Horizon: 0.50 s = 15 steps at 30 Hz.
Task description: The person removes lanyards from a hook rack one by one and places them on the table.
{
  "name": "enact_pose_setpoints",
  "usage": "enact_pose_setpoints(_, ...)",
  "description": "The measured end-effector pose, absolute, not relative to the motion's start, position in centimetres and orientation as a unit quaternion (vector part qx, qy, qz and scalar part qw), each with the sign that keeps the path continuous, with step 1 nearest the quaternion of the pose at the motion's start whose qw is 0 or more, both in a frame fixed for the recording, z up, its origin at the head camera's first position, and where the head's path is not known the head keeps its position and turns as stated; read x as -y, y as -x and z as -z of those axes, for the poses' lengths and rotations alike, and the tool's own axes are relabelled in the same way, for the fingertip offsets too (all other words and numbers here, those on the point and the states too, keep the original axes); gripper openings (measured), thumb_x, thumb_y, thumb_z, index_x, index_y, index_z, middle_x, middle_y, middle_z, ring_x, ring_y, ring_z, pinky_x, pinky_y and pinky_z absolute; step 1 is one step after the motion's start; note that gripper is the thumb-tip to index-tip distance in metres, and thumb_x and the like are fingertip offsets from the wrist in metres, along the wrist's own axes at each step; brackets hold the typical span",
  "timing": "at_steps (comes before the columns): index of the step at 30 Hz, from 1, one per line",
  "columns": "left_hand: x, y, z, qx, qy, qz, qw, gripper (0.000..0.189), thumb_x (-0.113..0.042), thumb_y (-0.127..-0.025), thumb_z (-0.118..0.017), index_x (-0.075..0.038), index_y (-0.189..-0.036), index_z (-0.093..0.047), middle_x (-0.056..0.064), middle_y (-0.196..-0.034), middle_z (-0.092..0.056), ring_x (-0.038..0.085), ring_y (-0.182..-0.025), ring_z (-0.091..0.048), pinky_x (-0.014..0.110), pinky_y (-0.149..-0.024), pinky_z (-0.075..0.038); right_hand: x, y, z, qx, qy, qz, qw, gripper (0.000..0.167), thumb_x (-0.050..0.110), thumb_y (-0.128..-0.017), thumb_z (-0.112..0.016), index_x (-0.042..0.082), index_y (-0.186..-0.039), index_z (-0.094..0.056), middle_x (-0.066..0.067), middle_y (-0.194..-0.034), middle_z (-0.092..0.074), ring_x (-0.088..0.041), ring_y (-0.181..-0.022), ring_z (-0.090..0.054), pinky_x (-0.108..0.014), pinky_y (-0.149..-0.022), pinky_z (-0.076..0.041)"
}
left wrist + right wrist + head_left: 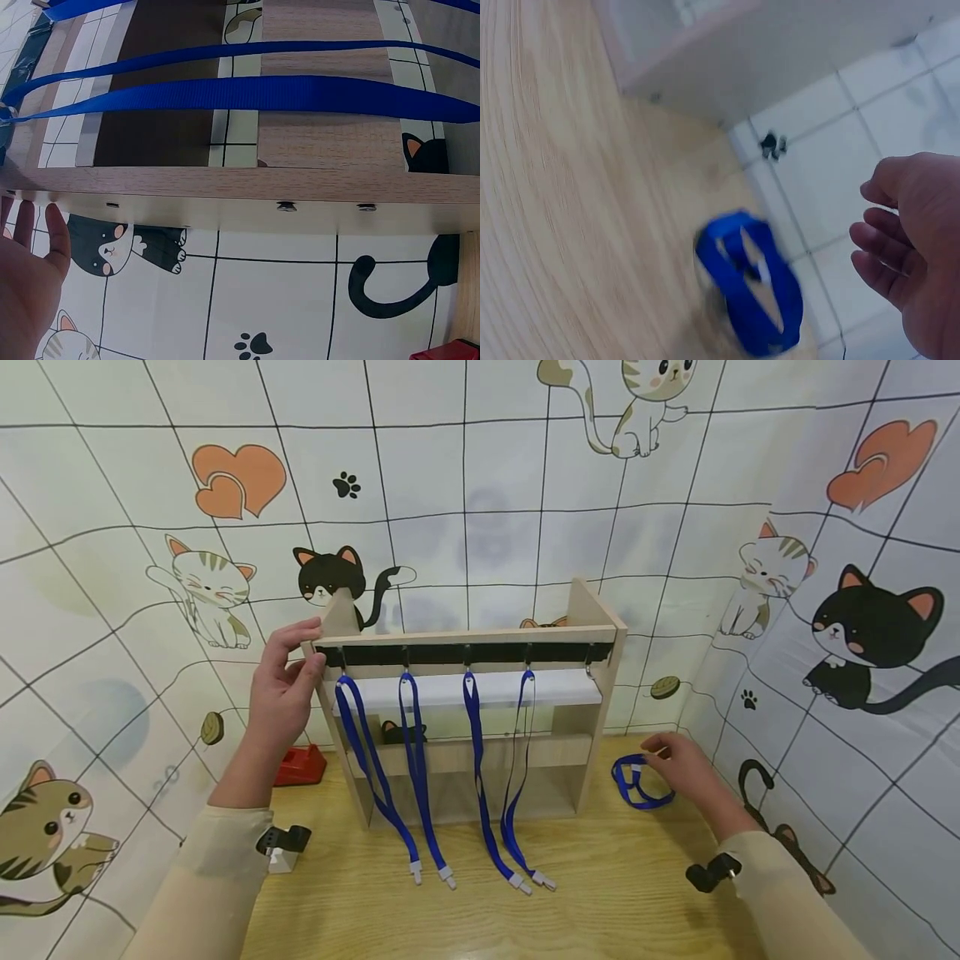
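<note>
A light wooden rack (472, 639) stands upright on the table, with a black strip (435, 654) of hooks along its top front. Several blue lanyards (420, 760) with metal clips hang from the hooks; the rightmost hook (588, 667) bears none. My left hand (281, 685) rests at the rack's upper left corner, its fingertips against the side panel (247, 214). Right of the rack, a coiled blue lanyard (637, 802) lies on the table. Over its far edge hovers my right hand (682, 764), fingers loosely bent; the right wrist view shows a gap between hand and lanyard.
A red tape dispenser (302, 766) sits on the table left of the rack, behind my left forearm. A small white object (282, 860) is partly hidden by that sleeve. Cat-patterned wall sheets (465, 552) enclose the wooden table (390, 918) at the back and sides.
</note>
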<state>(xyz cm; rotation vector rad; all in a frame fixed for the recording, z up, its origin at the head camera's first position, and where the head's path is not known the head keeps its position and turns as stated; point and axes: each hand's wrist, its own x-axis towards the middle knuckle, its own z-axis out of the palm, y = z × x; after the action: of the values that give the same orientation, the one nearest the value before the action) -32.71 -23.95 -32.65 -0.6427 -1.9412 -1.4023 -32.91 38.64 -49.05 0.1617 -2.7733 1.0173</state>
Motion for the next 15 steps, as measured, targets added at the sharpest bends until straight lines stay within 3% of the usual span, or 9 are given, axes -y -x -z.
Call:
enact_pose_setpoints(8, 24.0, 32.6, 32.7, 0.738, 0.247, 0.537, 0.325, 0.033, -0.009, -0.114, -0.062, -0.003, -0.146, -0.06, 0.003, -0.162, -0.056, 0.021, -0.149, -0.052, 0.027, -0.11, -0.052, -32.5, 29.1, 46.1, 0.877, 0.002, -0.419, 0.233, 0.025, 0.024, -0.113, -0.065, 0.003, -0.128, -0.066, -0.014, -0.114, -0.07, -0.021, -0.096, -0.067, -0.022, -0.075, -0.051)
enact_pose_setpoints(15, 23.9, 32.7, 32.7, 0.74, 0.239, 0.538, 0.326, 0.034, -0.009, -0.114, -0.062, -0.005, -0.147, -0.061, 0.001, -0.163, -0.056, 0.021, -0.15, -0.051, 0.028, -0.11, -0.051, -26.1, 26.6, 42.5, 0.804, -0.066, -0.495, 0.322, 0.016, 0.01, -0.11, -0.068, 0.001, -0.123, -0.063, -0.01, -0.101, -0.068, -0.013, -0.082, -0.065, -0.018, -0.069, -0.05)
